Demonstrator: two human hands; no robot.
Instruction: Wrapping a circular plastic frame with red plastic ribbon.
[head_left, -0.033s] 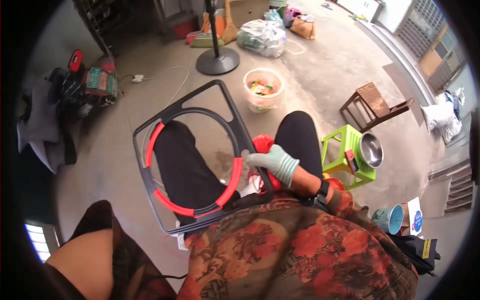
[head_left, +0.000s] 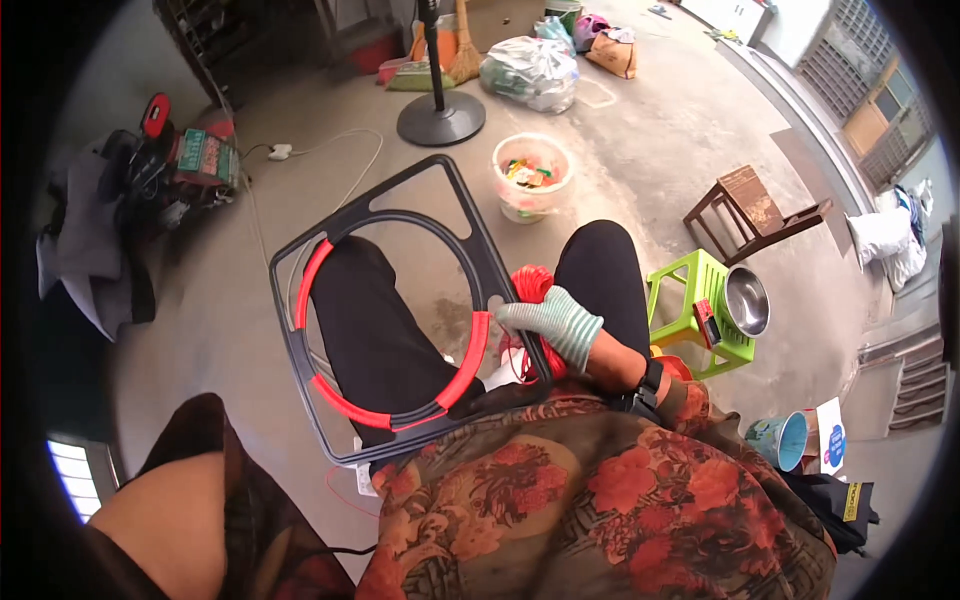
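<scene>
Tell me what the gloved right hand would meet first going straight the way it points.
Probably the inner ring of the black frame that the right hand grips, near a red band; depth is unclear.

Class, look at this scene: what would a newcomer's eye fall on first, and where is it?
Probably the large black frame with its partly red ring, over the person's legs in the middle of the view. The gloved right hand holds its right edge, next to a bright bundle of red cord. Farther right, the lime-green stool stands out, with a shiny metal bowl on it.
</scene>
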